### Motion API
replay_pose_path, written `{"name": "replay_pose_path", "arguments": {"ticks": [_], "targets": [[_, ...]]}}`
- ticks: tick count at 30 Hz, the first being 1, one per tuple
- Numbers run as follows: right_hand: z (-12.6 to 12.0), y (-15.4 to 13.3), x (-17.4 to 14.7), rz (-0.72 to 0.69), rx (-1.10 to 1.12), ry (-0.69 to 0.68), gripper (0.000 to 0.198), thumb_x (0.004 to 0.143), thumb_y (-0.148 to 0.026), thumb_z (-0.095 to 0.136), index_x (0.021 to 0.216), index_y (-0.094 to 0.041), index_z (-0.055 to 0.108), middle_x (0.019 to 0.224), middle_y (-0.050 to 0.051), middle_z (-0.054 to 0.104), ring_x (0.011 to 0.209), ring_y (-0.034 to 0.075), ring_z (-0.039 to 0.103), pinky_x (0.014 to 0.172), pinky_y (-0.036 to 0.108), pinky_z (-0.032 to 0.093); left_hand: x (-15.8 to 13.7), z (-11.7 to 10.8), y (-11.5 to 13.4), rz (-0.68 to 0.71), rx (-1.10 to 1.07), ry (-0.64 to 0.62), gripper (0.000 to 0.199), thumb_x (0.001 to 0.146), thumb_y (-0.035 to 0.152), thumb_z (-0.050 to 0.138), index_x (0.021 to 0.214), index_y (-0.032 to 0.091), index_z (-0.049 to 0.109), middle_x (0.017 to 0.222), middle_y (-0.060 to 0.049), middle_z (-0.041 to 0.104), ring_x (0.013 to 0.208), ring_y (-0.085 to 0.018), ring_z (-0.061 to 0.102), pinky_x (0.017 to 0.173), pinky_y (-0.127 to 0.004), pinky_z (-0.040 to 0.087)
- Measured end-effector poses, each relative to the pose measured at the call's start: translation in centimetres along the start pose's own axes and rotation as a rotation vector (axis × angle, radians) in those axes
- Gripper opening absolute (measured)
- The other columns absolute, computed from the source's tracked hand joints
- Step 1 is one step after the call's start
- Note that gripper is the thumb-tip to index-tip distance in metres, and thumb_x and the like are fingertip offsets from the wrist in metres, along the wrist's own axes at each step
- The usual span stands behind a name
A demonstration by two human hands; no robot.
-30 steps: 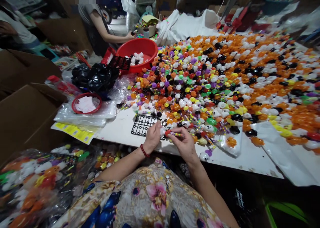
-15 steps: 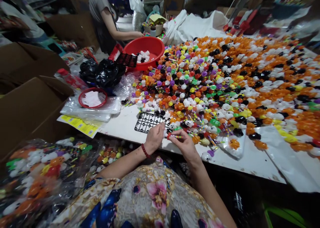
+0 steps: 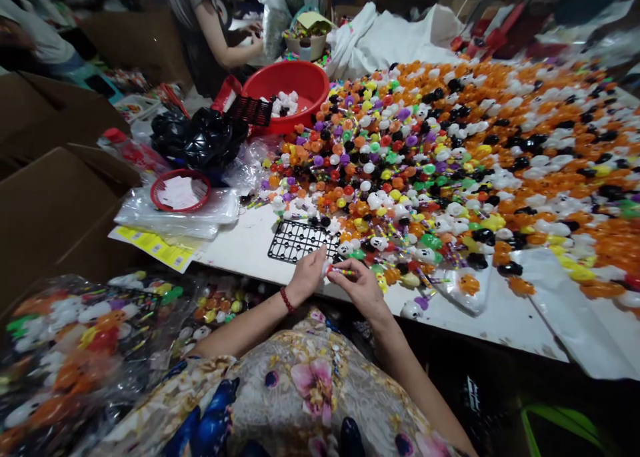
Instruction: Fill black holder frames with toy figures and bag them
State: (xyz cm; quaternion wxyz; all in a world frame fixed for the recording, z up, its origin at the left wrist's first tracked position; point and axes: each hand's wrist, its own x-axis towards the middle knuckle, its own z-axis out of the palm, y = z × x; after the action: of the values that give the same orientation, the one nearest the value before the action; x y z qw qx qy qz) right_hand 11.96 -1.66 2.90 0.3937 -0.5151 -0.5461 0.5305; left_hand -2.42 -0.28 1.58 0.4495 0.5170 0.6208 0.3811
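"Much changed?"

"Little: the left hand (image 3: pixel 309 274) keeps its grip closed round the white end (image 3: pixel 326 268) of a striped stick (image 3: pixel 344 271); the right hand (image 3: pixel 362 289) pinches its shaft, at seven o'clock on the surface (image 3: pixel 244 238)."

"So that piece seems unfinished."

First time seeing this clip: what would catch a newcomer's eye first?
Probably the heap of bright little toys, orange, white and black above all, spread across the middle and right of the white table. Next comes the big red basin at the heap's far left, with white pieces inside. Nearest the wearer, the left hand and right hand hold a small striped toy between them.
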Motion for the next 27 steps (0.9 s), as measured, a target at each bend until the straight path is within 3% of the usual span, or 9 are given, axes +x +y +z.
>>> {"name": "replay_pose_path", "arguments": {"ticks": [3, 6, 10, 12, 16, 21, 27], "targets": [[-0.4, 0.5, 0.2, -0.150, -0.111, -0.002, 0.024, 0.079, -0.044, 0.068, 0.087, -0.022, 0.072, 0.086, 0.004, 0.070, 0.079, 0.018, 0.064, 0.070, 0.030, 0.051, 1.0, -1.5, -0.4, 0.065, -0.032, 0.087, 0.050, 0.092, 0.062, 0.035, 0.064, 0.021, 0.046, 0.058, 0.003, 0.046, 0.057, -0.013, 0.043, 0.056, -0.026, 0.036], [-0.1, 1.1, 0.2, -0.201, -0.250, -0.019, 0.021, 0.086, -0.038, 0.061, 0.093, -0.022, 0.072, 0.087, 0.005, 0.071, 0.077, 0.018, 0.065, 0.071, 0.031, 0.052, 1.4, -3.0, -0.9, 0.225, 0.013, 0.183, 0.050, 0.091, 0.064, 0.039, 0.066, 0.021, 0.048, 0.059, 0.003, 0.045, 0.059, -0.013, 0.044, 0.058, -0.026, 0.037], [0.7, 1.9, 0.0, -0.349, -0.473, -0.036, 0.020, 0.090, -0.030, 0.058, 0.104, -0.022, 0.071, 0.093, 0.007, 0.072, 0.086, 0.022, 0.064, 0.082, 0.037, 0.052, 1.0, -3.6, -1.6, 0.489, 0.048, 0.199, 0.048, 0.093, 0.063, 0.042, 0.075, 0.020, 0.056, 0.071, 0.000, 0.056, 0.071, -0.015, 0.054, 0.070, -0.028, 0.046], [0.8, 2.2, 0.0, -0.412, -0.577, -0.033, 0.019, 0.092, -0.027, 0.056, 0.102, -0.021, 0.071, 0.089, 0.008, 0.071, 0.086, 0.024, 0.062, 0.083, 0.039, 0.051, 0.8, -3.5, -2.1, 0.544, 0.027, 0.189, 0.048, 0.095, 0.061, 0.038, 0.086, 0.019, 0.060, 0.083, -0.004, 0.061, 0.080, -0.017, 0.058, 0.075, -0.030, 0.049], [0.7, 2.9, -0.1, -0.356, -0.611, -0.035, 0.016, 0.091, -0.021, 0.054, 0.100, -0.020, 0.068, 0.091, 0.008, 0.070, 0.087, 0.022, 0.064, 0.080, 0.035, 0.052, 0.6, -4.1, -3.6, 0.469, 0.008, 0.185, 0.045, 0.102, 0.048, 0.028, 0.114, 0.017, 0.057, 0.098, -0.009, 0.065, 0.084, -0.016, 0.063, 0.076, -0.032, 0.053], [0.6, 3.8, -0.3, -0.248, -0.556, -0.064, 0.013, 0.088, -0.019, 0.052, 0.094, -0.021, 0.064, 0.089, 0.006, 0.070, 0.083, 0.020, 0.066, 0.076, 0.030, 0.051, 1.0, -7.3, -6.4, 0.534, 0.396, 0.253, 0.023, 0.096, 0.033, 0.047, 0.108, 0.019, 0.060, 0.104, -0.008, 0.066, 0.099, -0.020, 0.062, 0.089, -0.038, 0.053], [-0.1, 4.7, 1.1, -0.249, -0.470, -0.052, 0.017, 0.088, -0.026, 0.046, 0.093, -0.021, 0.061, 0.086, 0.006, 0.070, 0.079, 0.020, 0.064, 0.074, 0.030, 0.050, 1.2, -9.7, -9.3, 0.708, 0.732, 0.154, 0.023, 0.093, 0.026, 0.048, 0.109, 0.017, 0.063, 0.123, -0.014, 0.061, 0.119, -0.027, 0.055, 0.102, -0.047, 0.049]]}}
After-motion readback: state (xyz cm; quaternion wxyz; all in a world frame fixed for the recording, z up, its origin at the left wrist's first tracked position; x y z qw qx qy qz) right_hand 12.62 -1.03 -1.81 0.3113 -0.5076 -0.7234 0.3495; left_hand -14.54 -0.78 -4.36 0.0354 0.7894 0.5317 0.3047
